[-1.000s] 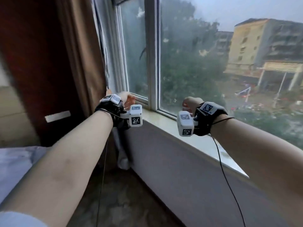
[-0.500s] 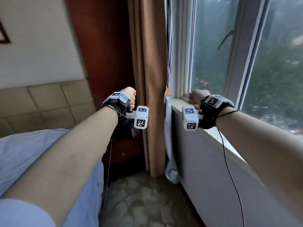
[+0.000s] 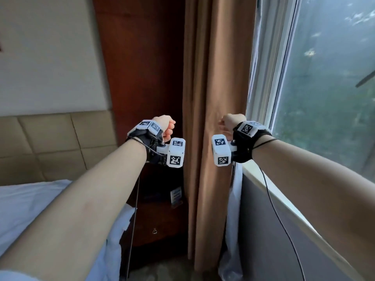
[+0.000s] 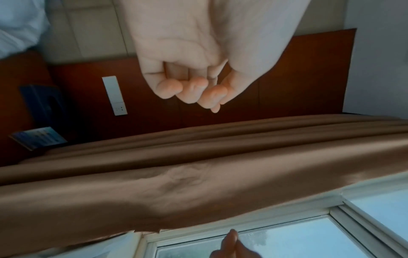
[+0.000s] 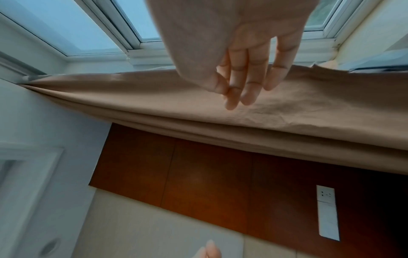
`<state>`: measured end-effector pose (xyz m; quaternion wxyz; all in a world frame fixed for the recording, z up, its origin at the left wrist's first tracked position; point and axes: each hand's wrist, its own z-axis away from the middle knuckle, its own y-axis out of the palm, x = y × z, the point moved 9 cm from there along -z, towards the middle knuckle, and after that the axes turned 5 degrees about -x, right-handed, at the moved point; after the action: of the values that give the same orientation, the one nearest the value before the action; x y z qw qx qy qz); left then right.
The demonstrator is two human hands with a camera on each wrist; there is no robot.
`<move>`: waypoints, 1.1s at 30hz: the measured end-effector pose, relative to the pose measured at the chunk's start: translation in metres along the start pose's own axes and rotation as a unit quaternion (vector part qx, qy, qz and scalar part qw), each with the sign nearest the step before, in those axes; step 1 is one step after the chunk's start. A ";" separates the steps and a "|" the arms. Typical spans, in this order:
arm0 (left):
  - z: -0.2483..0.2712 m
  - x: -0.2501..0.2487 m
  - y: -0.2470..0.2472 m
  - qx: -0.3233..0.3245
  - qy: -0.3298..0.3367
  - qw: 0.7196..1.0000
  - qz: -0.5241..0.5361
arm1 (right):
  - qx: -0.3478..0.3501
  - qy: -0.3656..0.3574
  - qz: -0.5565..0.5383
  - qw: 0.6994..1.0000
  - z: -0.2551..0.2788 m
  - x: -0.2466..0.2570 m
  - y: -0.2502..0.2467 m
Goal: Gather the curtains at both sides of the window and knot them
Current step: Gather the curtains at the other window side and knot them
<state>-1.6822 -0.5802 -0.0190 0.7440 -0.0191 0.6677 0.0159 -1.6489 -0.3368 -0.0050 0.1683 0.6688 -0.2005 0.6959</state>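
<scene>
Right hand (image 5: 238,57), fingers (image 5: 249,90) straight and held loosely together, reaching toward the window-side face of the brown curtain (image 3: 215,98); whether the fingertips touch the cloth cannot be told. Left hand (image 4: 189,66), fingers (image 4: 192,90) curled into the palm and holding nothing, poised just beside the curtain's other edge, apart from it. Curtain: hanging in narrow vertical folds between the dark wood panel (image 3: 142,67) and the window frame (image 3: 269,88), with a crumpled patch at hand height; a white sheer layer (image 3: 233,209) shows below, next to the sill (image 3: 269,191)
</scene>
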 end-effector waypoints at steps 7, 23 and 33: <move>-0.163 -0.013 0.006 0.080 0.005 0.997 -0.009 | -0.074 0.024 -0.015 0.997 -0.104 -0.005 0.058; -0.336 -0.024 0.138 0.199 0.103 0.956 -0.189 | -0.350 -0.002 0.210 0.913 -0.231 -0.015 0.106; -0.354 -0.028 0.189 0.291 0.151 0.929 -0.172 | -0.349 -0.119 0.285 0.885 -0.252 0.021 0.123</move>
<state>-2.0455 -0.4087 -0.0309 0.5987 0.0814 0.7338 -0.3106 -1.9294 -0.3164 0.0031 0.1600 0.5581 -0.6312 0.5143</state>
